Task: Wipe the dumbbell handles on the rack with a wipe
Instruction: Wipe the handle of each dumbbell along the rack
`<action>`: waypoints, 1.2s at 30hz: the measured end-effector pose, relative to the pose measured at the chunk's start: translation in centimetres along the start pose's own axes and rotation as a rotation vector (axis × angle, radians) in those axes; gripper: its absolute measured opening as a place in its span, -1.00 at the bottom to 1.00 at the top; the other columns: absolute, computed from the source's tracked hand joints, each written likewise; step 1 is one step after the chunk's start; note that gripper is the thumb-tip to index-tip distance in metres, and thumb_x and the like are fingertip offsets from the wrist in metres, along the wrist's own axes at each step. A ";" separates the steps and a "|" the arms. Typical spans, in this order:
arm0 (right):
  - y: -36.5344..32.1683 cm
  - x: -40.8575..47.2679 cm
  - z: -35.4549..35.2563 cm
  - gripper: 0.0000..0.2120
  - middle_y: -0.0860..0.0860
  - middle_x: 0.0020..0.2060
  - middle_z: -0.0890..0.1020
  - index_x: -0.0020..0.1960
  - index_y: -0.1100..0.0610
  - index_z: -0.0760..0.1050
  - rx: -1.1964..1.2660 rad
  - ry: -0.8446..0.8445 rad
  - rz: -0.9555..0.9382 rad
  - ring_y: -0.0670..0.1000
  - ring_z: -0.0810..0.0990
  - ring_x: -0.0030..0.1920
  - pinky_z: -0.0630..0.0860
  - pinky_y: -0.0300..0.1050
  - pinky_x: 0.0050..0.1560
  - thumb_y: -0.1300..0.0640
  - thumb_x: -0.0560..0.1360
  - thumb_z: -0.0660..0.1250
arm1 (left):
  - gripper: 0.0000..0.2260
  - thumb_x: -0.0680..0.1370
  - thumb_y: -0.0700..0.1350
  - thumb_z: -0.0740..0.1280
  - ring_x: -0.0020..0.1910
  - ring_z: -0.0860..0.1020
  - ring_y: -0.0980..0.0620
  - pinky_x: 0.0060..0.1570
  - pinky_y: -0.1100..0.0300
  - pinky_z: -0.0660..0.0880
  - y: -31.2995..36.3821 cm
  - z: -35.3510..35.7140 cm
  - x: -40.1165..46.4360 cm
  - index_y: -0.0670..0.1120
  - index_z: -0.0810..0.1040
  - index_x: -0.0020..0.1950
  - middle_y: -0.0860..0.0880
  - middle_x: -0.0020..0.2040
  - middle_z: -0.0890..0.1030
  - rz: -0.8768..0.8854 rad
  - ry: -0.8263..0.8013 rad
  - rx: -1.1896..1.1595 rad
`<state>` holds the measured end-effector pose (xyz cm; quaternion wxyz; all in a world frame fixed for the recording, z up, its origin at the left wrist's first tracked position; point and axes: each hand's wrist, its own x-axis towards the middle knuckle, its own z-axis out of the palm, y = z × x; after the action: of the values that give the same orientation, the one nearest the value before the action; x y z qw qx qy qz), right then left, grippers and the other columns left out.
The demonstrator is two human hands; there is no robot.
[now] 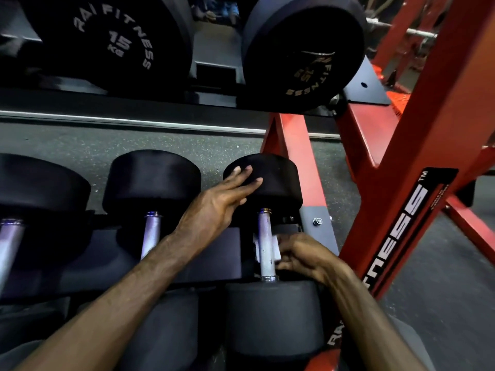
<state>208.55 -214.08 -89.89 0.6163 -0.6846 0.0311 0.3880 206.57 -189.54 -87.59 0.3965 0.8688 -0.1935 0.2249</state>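
The rightmost dumbbell on the lower rack shelf has a silver handle (266, 245) between two black heads. My left hand (227, 199) rests with straight fingers on the far black head (265, 180). My right hand (300, 257) holds a white wipe (276, 249) against the right side and underside of that handle; a bit of wipe shows on the left of the handle too. Most of the wipe is hidden behind the handle and my fingers.
Two more dumbbells with silver handles (151, 234) (9, 250) lie to the left on the same shelf. Two 15 kg dumbbells (112, 41) (308, 49) sit on the upper shelf. The red rack frame (396, 204) rises close on the right. Speckled rubber floor (134, 145) lies behind.
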 end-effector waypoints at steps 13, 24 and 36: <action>-0.5 1.7 0.0 -0.76 0.30 0.09 0.71 0.18 0.32 0.65 0.159 0.063 -0.075 0.16 0.73 0.05 0.68 0.02 0.10 0.32 0.59 0.28 | -0.41 0.61 -0.44 0.40 0.66 0.28 0.01 0.62 0.07 0.29 0.2 -0.2 0.0 0.00 0.50 0.57 -0.01 0.64 0.38 0.009 0.027 0.024; -0.8 1.4 0.9 -0.74 0.30 0.05 0.72 -0.03 0.18 0.76 0.113 0.087 -0.140 0.25 0.62 0.06 0.58 0.21 0.28 0.28 0.60 0.29 | -0.43 0.62 -0.42 0.39 0.66 0.27 0.03 0.62 0.13 0.25 0.8 -0.1 -0.3 0.00 0.49 0.57 0.03 0.64 0.36 -0.005 0.027 0.005; -0.3 0.7 0.9 -0.78 0.17 -0.20 0.69 -0.01 0.18 0.67 -0.030 0.074 -0.082 0.04 0.66 -0.26 0.63 -0.02 -0.10 0.33 0.58 0.25 | -0.45 0.63 -0.41 0.39 0.67 0.26 0.05 0.62 0.18 0.22 0.6 -0.1 -0.2 0.00 0.51 0.57 0.02 0.65 0.36 0.013 0.024 0.029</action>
<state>208.76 -212.97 -90.03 0.6198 -0.7083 0.0197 0.3372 206.10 -189.77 -87.30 0.3847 0.8704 -0.1912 0.2407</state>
